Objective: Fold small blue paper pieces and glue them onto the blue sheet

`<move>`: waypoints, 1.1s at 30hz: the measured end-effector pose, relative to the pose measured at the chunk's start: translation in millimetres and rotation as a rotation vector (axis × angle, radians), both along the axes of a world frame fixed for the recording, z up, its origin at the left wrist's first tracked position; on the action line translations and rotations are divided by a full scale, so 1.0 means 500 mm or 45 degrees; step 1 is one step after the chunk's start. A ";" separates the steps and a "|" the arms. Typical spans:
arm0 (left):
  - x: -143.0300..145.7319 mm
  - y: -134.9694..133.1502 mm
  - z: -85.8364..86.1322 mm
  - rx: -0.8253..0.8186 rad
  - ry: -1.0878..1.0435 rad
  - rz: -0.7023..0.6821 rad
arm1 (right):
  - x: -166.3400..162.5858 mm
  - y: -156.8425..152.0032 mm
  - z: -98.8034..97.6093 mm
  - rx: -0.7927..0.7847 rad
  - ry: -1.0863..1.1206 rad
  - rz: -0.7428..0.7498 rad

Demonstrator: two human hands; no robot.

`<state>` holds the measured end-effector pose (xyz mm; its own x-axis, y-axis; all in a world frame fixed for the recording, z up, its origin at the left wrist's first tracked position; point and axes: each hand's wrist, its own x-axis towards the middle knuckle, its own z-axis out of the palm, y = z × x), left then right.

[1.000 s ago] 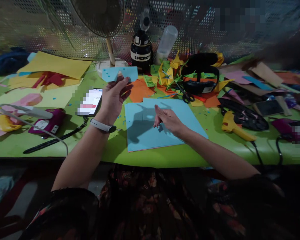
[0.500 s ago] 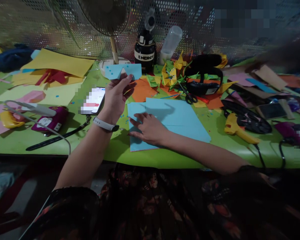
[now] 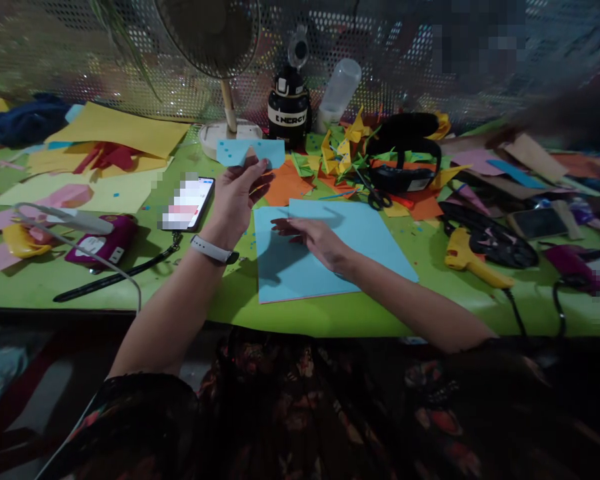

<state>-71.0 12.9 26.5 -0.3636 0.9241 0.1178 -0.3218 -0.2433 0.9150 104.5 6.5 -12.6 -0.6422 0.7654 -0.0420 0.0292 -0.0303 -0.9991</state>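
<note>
My left hand [image 3: 240, 190] is raised above the green table and pinches a small piece of light blue paper [image 3: 273, 152] between thumb and fingers. Small darker blue bits dot that piece. Over the large light blue sheets [image 3: 375, 257] hovers my right hand [image 3: 313, 237], fingers stretched out and holding nothing. Its shadow falls on the sheets, which lie flat before me. A phone [image 3: 193, 203] with a lit screen lies left of my left wrist.
Behind stand a fan [image 3: 225, 100], a black bottle [image 3: 287, 117] and a clear bottle [image 3: 341, 87]. Scissors [image 3: 379, 198] lie beside folded yellow paper [image 3: 337, 153]. A yellow glue gun [image 3: 480, 260] with a cord is at right. Yellow sheets [image 3: 123, 133] and a purple device [image 3: 103, 240] are at left.
My right hand has lifted off the blue sheets and turned, its fingers now straighter. My left hand, still holding the small blue paper, has lowered slightly.
</note>
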 end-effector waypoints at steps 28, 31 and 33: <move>0.119 -0.065 -0.043 -0.237 -0.064 -0.385 | 0.067 0.013 -0.009 0.555 0.218 -0.570; 0.126 -0.071 -0.040 -0.231 -0.077 -0.398 | 0.066 0.006 -0.005 0.611 0.122 -0.557; 0.127 -0.071 -0.041 -0.223 -0.089 -0.403 | 0.069 0.006 0.002 0.634 0.118 -0.573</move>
<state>-7.6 -22.4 5.9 -0.0578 0.9961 -0.0674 -0.4192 0.0370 0.9071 139.1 9.6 -11.5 -0.2401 0.8729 0.4248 0.0350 0.4451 -0.8948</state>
